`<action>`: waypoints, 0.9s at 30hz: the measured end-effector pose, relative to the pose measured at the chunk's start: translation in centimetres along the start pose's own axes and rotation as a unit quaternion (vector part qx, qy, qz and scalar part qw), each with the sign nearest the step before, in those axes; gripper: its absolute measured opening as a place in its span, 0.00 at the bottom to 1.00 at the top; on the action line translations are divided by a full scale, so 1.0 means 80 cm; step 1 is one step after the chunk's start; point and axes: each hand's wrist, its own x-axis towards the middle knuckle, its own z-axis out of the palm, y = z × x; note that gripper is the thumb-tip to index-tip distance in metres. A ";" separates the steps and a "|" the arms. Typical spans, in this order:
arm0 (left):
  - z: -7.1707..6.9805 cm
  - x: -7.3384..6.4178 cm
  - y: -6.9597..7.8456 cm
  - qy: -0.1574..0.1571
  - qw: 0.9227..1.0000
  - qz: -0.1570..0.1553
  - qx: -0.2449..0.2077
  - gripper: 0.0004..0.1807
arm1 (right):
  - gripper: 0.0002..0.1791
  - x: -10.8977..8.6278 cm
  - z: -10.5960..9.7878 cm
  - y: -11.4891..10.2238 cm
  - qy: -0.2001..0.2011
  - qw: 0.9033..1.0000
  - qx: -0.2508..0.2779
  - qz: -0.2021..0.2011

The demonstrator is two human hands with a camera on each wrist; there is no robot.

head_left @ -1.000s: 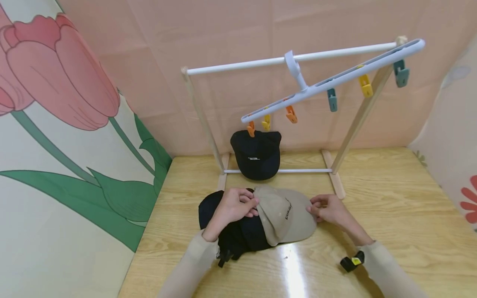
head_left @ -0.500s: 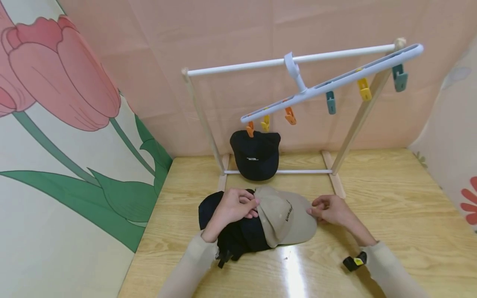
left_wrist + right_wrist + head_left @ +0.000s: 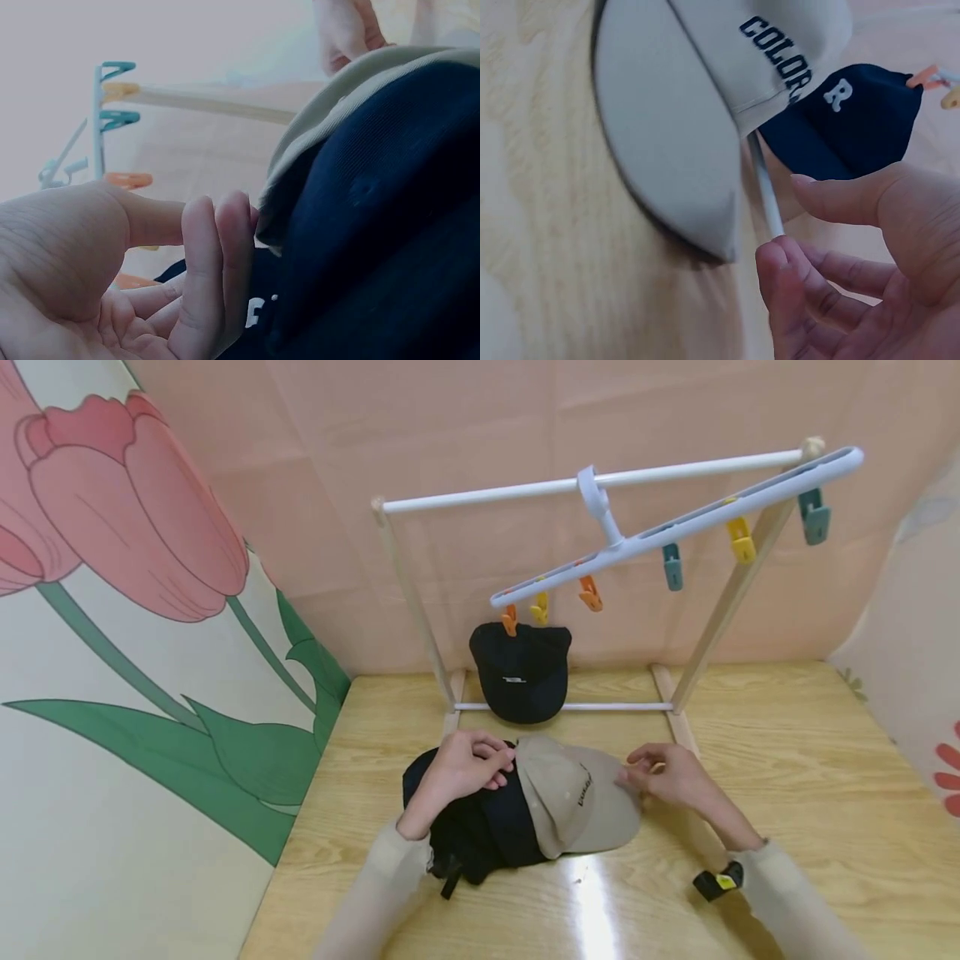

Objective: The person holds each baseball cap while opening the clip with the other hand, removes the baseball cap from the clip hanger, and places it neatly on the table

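Note:
A beige cap [image 3: 553, 789] with dark lettering lies on the table, nested against dark caps [image 3: 480, 827] at its left. My left hand [image 3: 468, 766] is over the dark caps, thumb and fingers loosely curled near the beige cap's back edge; no fabric is plainly seen between them. In the left wrist view, the fingertips come close to that edge, and contact is unclear. At the brim's right edge is my right hand [image 3: 670, 774]. The right wrist view shows a gap between its thumb [image 3: 836, 201] and fingers, apart from the brim [image 3: 667, 135].
Behind stands a wooden rack with a white rail [image 3: 480, 493]. A pale blue hanger [image 3: 675, 531] hangs tilted from it, bearing orange, yellow and teal clips. A black cap [image 3: 521, 672] hangs under the hanger's left end, below an orange clip [image 3: 510, 620]. The table [image 3: 810, 777] is wood-patterned.
My left hand has drawn slightly left from the beige cap's edge. My right hand has lifted a little at the brim. The caps stay in place; the head view shifted slightly.

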 end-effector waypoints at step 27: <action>-0.060 0.041 0.040 0.069 0.984 0.109 0.123 0.14 | 0.16 0.014 -0.029 -0.082 0.077 0.992 0.010 -0.103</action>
